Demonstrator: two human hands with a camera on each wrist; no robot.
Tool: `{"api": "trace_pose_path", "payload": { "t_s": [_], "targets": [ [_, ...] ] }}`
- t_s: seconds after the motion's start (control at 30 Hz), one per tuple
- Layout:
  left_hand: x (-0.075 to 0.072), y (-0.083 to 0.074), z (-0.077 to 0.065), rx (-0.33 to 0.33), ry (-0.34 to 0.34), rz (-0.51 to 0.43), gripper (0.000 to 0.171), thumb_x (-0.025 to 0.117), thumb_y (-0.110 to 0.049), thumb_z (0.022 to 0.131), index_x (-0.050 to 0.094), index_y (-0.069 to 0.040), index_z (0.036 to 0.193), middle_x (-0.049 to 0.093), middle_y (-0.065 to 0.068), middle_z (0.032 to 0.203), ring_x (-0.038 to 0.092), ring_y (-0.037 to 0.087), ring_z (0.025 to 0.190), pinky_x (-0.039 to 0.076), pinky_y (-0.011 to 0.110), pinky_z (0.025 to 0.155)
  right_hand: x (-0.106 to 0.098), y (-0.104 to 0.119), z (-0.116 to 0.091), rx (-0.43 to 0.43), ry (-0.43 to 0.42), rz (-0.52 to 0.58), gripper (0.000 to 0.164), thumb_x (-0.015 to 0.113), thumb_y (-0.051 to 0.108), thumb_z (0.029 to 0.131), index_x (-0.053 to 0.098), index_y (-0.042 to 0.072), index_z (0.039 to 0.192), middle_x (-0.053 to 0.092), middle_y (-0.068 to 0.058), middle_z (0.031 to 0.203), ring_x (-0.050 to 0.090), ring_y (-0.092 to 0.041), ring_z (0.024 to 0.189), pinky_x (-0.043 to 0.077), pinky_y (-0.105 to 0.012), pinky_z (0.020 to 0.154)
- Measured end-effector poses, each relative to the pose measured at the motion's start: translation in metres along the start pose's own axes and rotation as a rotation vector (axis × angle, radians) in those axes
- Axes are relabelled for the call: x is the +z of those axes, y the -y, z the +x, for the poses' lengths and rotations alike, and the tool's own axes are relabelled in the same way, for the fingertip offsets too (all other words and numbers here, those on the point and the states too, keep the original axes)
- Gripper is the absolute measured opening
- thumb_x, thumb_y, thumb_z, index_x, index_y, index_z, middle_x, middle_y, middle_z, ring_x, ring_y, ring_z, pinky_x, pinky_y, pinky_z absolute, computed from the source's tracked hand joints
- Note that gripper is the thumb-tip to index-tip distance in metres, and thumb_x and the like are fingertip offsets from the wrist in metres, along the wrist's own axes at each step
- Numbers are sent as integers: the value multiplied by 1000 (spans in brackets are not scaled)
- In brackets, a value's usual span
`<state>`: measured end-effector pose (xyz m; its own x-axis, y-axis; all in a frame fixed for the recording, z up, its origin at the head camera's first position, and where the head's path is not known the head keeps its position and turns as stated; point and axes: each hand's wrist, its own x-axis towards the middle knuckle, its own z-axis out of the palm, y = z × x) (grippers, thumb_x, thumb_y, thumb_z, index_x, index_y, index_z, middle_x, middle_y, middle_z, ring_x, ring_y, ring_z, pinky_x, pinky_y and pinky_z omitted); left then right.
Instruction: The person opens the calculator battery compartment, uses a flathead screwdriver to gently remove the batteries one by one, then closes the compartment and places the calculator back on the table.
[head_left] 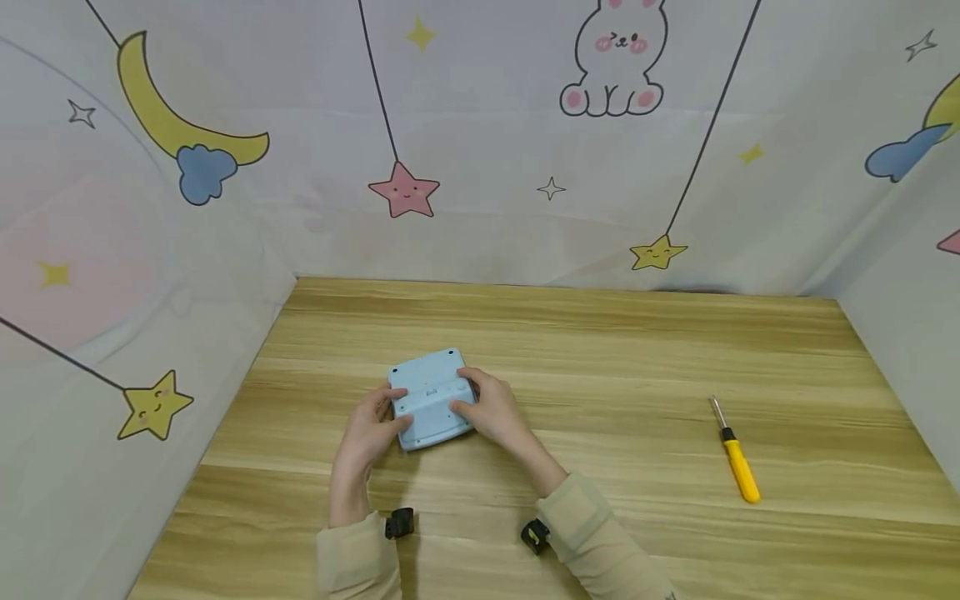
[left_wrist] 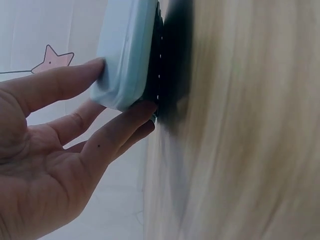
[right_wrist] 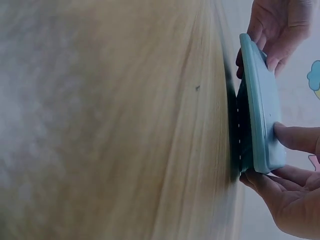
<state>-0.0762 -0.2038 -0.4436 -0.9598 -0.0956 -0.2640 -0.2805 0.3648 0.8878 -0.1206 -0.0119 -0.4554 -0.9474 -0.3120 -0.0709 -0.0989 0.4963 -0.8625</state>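
A light blue calculator [head_left: 431, 425] is held back side up over the left part of the table, with small dark feet at its far corners and a raised ridge across its middle. My left hand [head_left: 369, 429] grips its left side, thumb on the back. On the right side, my right hand [head_left: 497, 410] holds it the same way. In the left wrist view the fingertips [left_wrist: 145, 107] reach under the edge of the casing [left_wrist: 125, 55]. The right wrist view shows the calculator [right_wrist: 262, 105] just off the tabletop, its dark underside mostly hidden.
A screwdriver [head_left: 741, 471] with a yellow handle lies on the wooden table [head_left: 600, 375] to the right. Printed cloth [head_left: 487, 167] with stars and a rabbit hangs behind the table and at both sides. Black wrist cameras [head_left: 400, 522] sit by the sleeves.
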Motion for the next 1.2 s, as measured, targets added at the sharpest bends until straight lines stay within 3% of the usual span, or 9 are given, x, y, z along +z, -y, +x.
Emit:
{"api": "trace_pose_path", "payload": {
  "t_s": [0.37,1.2],
  "targets": [
    [5,1,1,58,-38,78,41,62,11,82,54,12,123,30,33,148,31,46,139,30,48,115,4,-2,0,-1,11,-131,51,70,14,86,54,3,133,59,-19,134,56,-31,124,49,-44,100],
    [5,2,0,91,-68,176,38,66,9,81,59,10,118,42,31,138,40,47,133,36,50,110,3,2,0,4,29,-202,51,70,16,86,54,3,133,57,-18,136,55,-30,124,49,-44,99]
  ]
}}
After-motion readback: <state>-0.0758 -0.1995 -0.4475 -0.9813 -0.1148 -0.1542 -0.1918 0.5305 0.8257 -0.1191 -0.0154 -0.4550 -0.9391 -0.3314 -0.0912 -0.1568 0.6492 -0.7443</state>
